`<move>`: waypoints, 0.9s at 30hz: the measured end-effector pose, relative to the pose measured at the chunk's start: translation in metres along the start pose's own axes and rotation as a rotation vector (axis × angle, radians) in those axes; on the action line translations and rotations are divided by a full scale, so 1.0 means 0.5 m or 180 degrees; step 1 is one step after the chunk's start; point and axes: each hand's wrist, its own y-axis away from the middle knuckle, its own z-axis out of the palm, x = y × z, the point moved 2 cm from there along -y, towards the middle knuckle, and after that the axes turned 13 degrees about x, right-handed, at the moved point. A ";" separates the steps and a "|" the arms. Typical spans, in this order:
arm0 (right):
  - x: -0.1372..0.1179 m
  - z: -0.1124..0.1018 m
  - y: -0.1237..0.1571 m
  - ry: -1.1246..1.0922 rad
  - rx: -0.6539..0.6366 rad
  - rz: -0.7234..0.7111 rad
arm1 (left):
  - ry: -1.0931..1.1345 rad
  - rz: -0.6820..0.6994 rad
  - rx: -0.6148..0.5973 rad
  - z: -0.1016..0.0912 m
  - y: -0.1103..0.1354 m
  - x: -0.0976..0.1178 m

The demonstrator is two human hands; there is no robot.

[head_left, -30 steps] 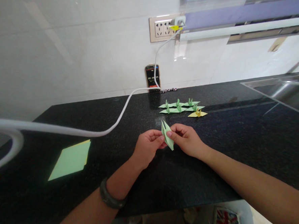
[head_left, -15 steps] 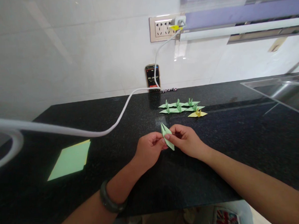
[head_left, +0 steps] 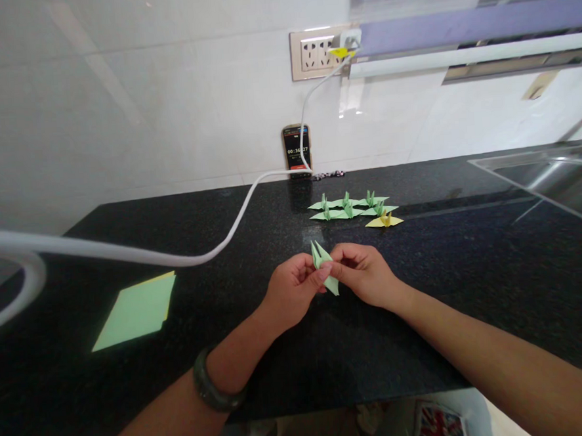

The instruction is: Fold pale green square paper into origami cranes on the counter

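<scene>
Both my hands pinch a small folded green paper piece (head_left: 324,266) just above the black stone counter (head_left: 423,289). My left hand (head_left: 293,290) grips it from the left with thumb and fingers closed; a dark band sits on that wrist. My right hand (head_left: 368,274) holds its right side, fingers curled over the fold. Two pointed tips of the paper stick up between my thumbs. Beyond my hands lie several finished green paper cranes (head_left: 348,207) and one yellow crane (head_left: 384,221) in rows.
A stack of flat green and yellow paper sheets (head_left: 137,311) lies at the left. A white cable (head_left: 185,257) runs across the counter from a wall socket (head_left: 316,54). A phone (head_left: 297,150) leans on the wall. A steel sink (head_left: 554,175) is at the right.
The paper piece has sunk a little lower between my fingers and my thumbs have closed in over it. My arms have hardly shifted.
</scene>
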 end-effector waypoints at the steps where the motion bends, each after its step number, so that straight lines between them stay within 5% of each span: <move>1: 0.000 0.000 -0.001 -0.0058 -0.0032 0.0036 | -0.0001 0.0004 -0.0018 0.000 0.000 0.001; 27: -0.020 -0.009 0.001 0.0558 -0.0252 -0.0522 | 0.0039 0.0189 -0.0283 0.000 0.004 0.014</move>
